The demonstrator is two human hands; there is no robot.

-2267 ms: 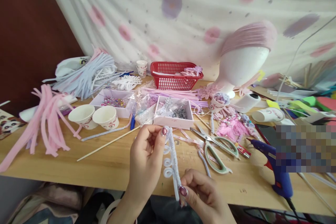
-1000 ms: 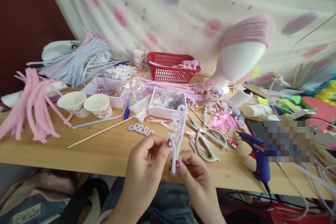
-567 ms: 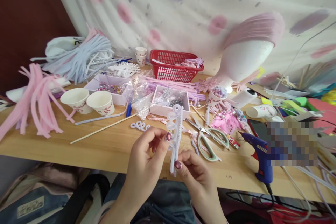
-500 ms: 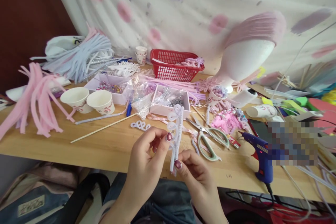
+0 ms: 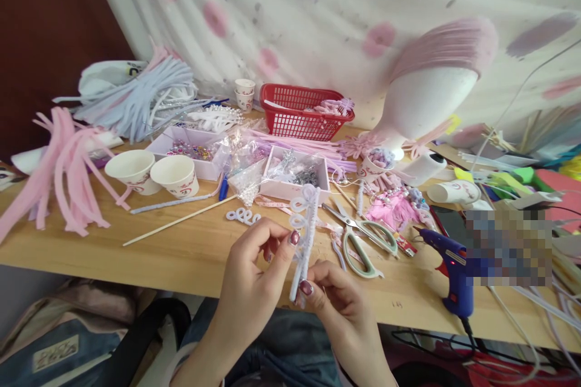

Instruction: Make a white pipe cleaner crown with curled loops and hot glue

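Between my two hands is a pale lavender pipe cleaner piece, a straight double stem with small loops along its left side, held nearly upright over the table's front edge. My left hand pinches the loops at mid-length between thumb and fingers. Lower down, my right hand grips the stem near its bottom end, thumb in front. A separate looped pipe cleaner lies on the table just beyond my left hand. Scissors with pale green handles rest, blades parted, to the right of the held piece.
A blue hot glue gun stands at the right, its cord hanging off the edge. Behind are bead boxes, paper cups, a red basket and a white mannequin head. Pink pipe cleaners spread at the left; a wooden stick lies near.
The looped piece has tilted slightly, its bottom end shifting a little left with my right hand. Both hands keep their hold on it.
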